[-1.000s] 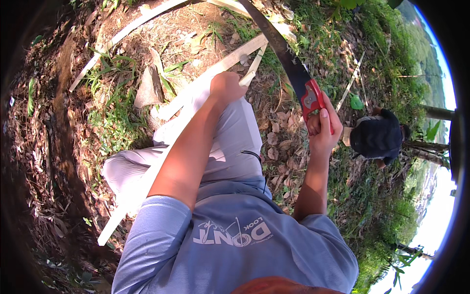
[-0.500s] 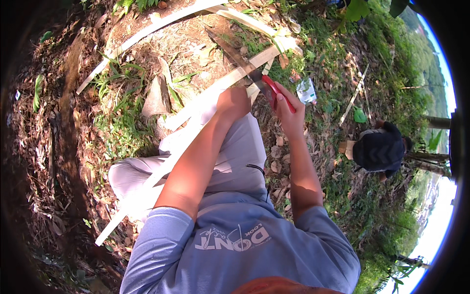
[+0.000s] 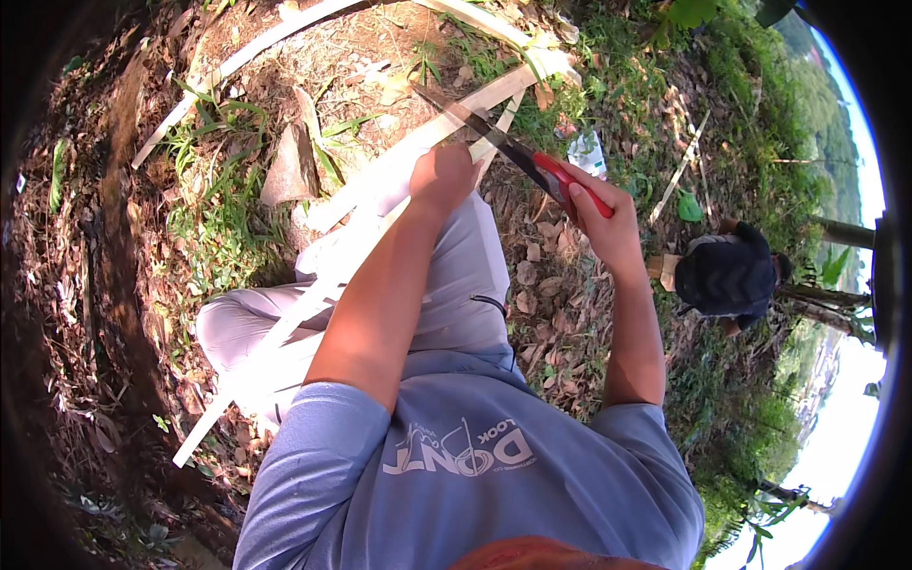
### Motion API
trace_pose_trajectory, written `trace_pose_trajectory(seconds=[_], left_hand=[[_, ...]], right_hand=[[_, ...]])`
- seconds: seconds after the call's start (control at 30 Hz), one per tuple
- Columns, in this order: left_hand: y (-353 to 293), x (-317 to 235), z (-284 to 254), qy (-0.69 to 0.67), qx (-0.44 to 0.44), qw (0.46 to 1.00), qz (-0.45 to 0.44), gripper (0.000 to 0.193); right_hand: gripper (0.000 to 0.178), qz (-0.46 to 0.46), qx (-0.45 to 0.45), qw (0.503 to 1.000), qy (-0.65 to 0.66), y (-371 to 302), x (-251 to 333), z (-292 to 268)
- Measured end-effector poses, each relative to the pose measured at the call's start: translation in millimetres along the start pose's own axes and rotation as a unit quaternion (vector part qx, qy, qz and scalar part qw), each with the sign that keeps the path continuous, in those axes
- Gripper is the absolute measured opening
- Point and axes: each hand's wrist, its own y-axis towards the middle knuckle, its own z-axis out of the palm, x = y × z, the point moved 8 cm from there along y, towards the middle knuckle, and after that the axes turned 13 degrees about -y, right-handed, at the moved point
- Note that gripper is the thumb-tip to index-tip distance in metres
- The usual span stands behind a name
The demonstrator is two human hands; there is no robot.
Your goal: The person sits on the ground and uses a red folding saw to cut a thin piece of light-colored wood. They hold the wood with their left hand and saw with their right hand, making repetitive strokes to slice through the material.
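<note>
My right hand (image 3: 606, 224) is wrapped round the red handle of a hand saw (image 3: 518, 154). Its dark blade slants up and left across a pale wooden strip (image 3: 503, 87), its tip beyond the strip's far edge. My left hand (image 3: 444, 175) is closed on the wood close to the blade, left of the cut; the back of the hand hides its fingertips. A second pale strip (image 3: 211, 429) runs from below my left hand over my legs toward the lower left. Strong sunlight washes out the wood near my knee.
More pale strips, one long and curved (image 3: 275, 46), lie on the ground ahead. A pointed stone (image 3: 288, 175) sits to the left. Near the saw lies a white packet (image 3: 587, 152). Another person in dark clothes (image 3: 727, 274) is bent over at the right, by a green leaf (image 3: 689, 206).
My right hand has drawn the saw back down and to the right, so more blade shows on the near side of the strip. My left hand keeps its hold.
</note>
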Motion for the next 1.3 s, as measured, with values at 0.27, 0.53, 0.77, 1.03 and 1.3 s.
trace_pose_trajectory(seconds=[0.27,0.53,0.77,1.03,1.3], left_hand=[[10.4,11.0,-7.7,-0.051,0.024,0.998,-0.007,0.053],[-13.4,-14.7,-1.7,-0.029,-0.006,0.999,0.012,0.038],[-38.2,-34.6,11.5,0.116,-0.131,0.972,0.155,0.03],[-27.5,-27.6,19.5,0.142,-0.13,0.976,0.098,0.019],[-26.9,-22.5,22.6,0.141,-0.135,0.975,0.107,0.02]], right_hand=[[0.039,0.117,-0.038,0.985,-0.122,-213.5,-2.8,-174.7],[0.04,0.153,-0.191,0.968,-0.057,-218.3,-34.2,-161.0],[0.038,0.002,-0.195,0.977,0.09,-48.1,-26.7,-17.3],[0.034,-0.068,-0.135,0.973,0.175,38.9,-32.3,58.4],[0.033,-0.037,-0.09,0.984,0.151,21.2,-33.4,49.8]])
